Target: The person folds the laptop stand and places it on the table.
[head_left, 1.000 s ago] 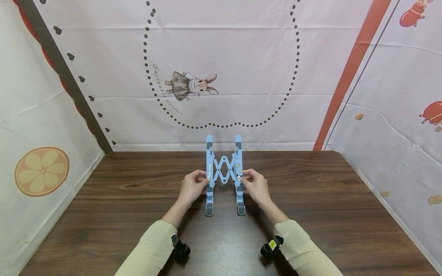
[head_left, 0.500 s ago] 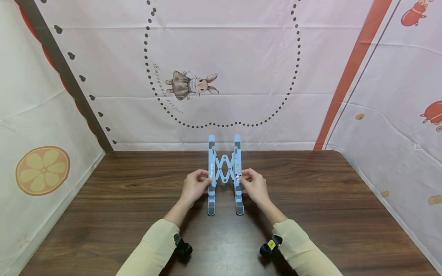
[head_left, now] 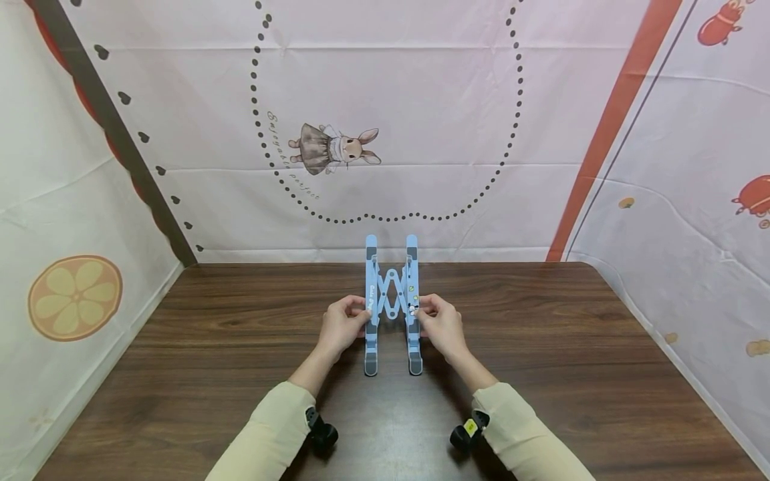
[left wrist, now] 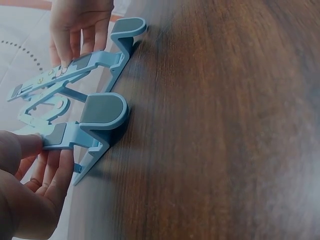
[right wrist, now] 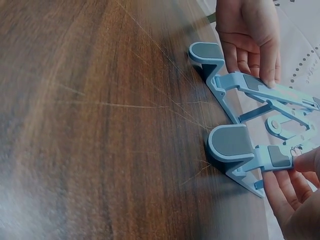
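A light blue folding laptop stand stands on the wooden table, its two long rails joined by crossed links. Grey pads cover parts of the rails, and small cartoon prints mark the right one. My left hand pinches the left rail near its middle, thumb on top and fingers beneath. On the opposite side my right hand pinches the right rail the same way. In the left wrist view the hooked front ends of the stand rise above the table. The right wrist view shows the thumb of the right hand over the print.
The brown wooden table extends to both sides and in front of the stand. Behind it hangs a pale printed cloth, with more cloth at the left and right. Dark wrist cameras sit below both cuffs.
Both rails have come closer together, and the crossed links between them have narrowed. My two hands have moved slightly inward, still holding the rails.
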The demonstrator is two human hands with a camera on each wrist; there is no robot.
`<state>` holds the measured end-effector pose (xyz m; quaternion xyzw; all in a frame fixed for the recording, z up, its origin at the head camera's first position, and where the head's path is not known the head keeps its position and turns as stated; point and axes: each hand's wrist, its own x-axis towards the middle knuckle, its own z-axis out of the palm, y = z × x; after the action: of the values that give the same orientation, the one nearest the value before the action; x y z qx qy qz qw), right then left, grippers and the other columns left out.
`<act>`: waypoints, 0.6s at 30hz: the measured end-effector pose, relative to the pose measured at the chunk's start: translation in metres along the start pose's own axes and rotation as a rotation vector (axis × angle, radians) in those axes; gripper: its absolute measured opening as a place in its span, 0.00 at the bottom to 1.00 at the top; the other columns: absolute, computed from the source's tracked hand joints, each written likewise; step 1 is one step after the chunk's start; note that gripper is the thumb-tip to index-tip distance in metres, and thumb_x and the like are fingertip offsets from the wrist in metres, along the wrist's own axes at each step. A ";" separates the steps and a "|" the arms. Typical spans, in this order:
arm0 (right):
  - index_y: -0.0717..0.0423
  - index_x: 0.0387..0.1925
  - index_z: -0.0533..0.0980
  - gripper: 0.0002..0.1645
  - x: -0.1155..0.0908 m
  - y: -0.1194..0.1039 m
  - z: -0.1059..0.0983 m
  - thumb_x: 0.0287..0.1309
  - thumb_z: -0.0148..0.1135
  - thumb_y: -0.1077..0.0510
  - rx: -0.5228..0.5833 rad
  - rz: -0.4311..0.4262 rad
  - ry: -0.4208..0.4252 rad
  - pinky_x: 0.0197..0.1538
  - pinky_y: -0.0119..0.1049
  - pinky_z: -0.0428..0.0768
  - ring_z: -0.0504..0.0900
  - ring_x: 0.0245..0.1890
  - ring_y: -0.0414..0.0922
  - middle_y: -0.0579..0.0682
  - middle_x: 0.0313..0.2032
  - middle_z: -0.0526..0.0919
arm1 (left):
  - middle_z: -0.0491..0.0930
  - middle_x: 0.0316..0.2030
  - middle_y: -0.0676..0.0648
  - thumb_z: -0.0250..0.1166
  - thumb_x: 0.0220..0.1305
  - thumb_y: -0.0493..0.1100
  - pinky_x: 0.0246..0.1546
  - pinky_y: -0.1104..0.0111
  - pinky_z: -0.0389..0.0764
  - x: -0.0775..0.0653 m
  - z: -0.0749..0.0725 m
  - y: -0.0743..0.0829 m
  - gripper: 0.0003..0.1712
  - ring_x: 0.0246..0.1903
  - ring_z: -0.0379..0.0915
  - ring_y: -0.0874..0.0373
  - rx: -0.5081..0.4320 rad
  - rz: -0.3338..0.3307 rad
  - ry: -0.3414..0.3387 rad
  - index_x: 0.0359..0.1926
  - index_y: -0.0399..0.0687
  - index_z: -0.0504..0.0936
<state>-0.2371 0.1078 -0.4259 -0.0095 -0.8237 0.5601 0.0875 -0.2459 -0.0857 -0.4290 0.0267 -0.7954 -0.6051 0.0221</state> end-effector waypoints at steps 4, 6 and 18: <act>0.58 0.40 0.79 0.12 0.000 0.000 0.001 0.53 0.57 0.66 0.014 0.001 0.001 0.27 0.41 0.83 0.82 0.28 0.46 0.54 0.30 0.81 | 0.81 0.27 0.45 0.64 0.55 0.34 0.25 0.63 0.83 0.000 0.001 0.000 0.09 0.24 0.78 0.58 -0.009 0.003 0.002 0.40 0.41 0.80; 0.57 0.40 0.79 0.12 0.000 -0.001 0.002 0.53 0.57 0.66 0.020 0.002 0.000 0.28 0.42 0.83 0.82 0.28 0.46 0.54 0.30 0.81 | 0.81 0.27 0.45 0.63 0.55 0.34 0.25 0.64 0.82 0.000 0.002 0.000 0.09 0.23 0.78 0.59 -0.009 0.005 0.000 0.40 0.41 0.80; 0.58 0.42 0.79 0.13 0.000 0.000 0.003 0.53 0.58 0.66 0.037 0.014 -0.017 0.29 0.42 0.83 0.81 0.28 0.44 0.54 0.31 0.81 | 0.80 0.27 0.45 0.64 0.55 0.35 0.23 0.67 0.82 0.000 0.006 0.001 0.09 0.28 0.80 0.52 -0.007 0.002 -0.006 0.39 0.42 0.80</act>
<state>-0.2372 0.1050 -0.4268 -0.0089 -0.8139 0.5758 0.0766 -0.2464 -0.0795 -0.4295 0.0239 -0.7935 -0.6077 0.0203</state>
